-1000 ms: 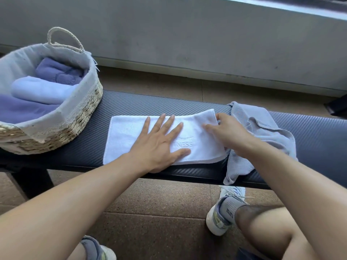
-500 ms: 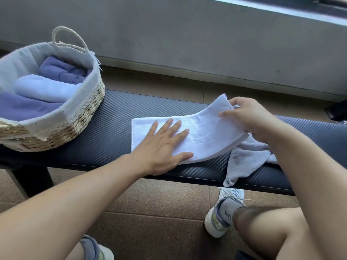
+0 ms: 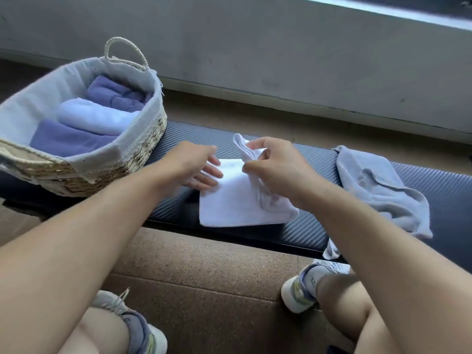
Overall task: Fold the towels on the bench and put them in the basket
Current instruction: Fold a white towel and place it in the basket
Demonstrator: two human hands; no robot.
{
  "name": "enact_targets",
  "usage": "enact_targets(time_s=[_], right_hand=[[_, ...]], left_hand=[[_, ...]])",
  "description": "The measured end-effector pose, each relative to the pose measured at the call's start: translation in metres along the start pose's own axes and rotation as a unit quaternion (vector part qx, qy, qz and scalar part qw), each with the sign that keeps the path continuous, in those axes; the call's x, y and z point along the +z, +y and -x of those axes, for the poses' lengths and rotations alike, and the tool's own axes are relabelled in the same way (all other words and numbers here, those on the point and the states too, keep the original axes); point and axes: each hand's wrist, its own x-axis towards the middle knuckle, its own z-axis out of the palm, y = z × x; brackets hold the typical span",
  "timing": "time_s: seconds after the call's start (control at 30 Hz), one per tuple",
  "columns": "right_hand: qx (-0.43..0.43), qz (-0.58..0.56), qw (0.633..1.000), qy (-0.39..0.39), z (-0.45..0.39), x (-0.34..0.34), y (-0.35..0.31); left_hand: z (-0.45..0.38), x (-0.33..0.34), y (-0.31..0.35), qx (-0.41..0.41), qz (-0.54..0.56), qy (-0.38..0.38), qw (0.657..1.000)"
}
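White towel (image 3: 237, 203) is now doubled over: a second ago it lay long and flat on the bench (image 3: 314, 229) with my left hand (image 3: 198, 166) spread on top and my right hand (image 3: 275, 166) at its far end; since then I've carried that end across toward the left, so the cloth is about half its former length. Right hand pinches the lifted edge, which sticks up just above its fingers, not yet laid down. Left hand has come off the top and sits at the towel's left edge, fingers straight, touching the cloth, gripping nothing as far as I can see. Fold looks half done to me: edge still needs dropping and smoothing, maybe one more fold, before it goes in. Basket (image 3: 143, 152) is just left of my left hand, on the bench, already holding purple and pale folded towels. Grey towel (image 3: 378, 190) lies crumpled to the right of my right hand, unfolded, next in line.
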Motion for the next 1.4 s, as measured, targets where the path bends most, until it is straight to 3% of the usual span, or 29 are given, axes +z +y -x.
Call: enact_targets(time_s=[0.37, 0.57, 0.67, 0.83, 1.1, 1.4], right_hand=[[-0.023, 0.102, 0.992, -0.07, 0.001, 0.047, -0.022], [0.036, 0.011, 0.989, -0.142, -0.002, 0.046, -0.029], [0.028, 0.026, 0.994, -0.102, -0.006, 0.028, -0.031], [-0.012, 0.215, 0.975, 0.059, -0.018, -0.005, -0.018], [0.022, 0.265, 0.964, -0.014, -0.012, -0.017, 0.0], [0.025, 0.336, 0.939, -0.066, -0.013, -0.009, 0.001]], left_hand=[[0.004, -0.011, -0.007, -0.006, 0.078, -0.009, 0.997], [-0.002, -0.015, -0.022, 0.02, 0.07, -0.015, 0.997], [-0.003, -0.012, -0.026, 0.032, 0.051, 0.001, 0.998], [-0.001, -0.004, -0.028, 0.066, -0.007, 0.043, 0.997], [-0.001, -0.005, -0.025, 0.064, -0.055, 0.044, 0.996], [0.005, -0.009, -0.018, 0.016, 0.018, 0.003, 1.0]])
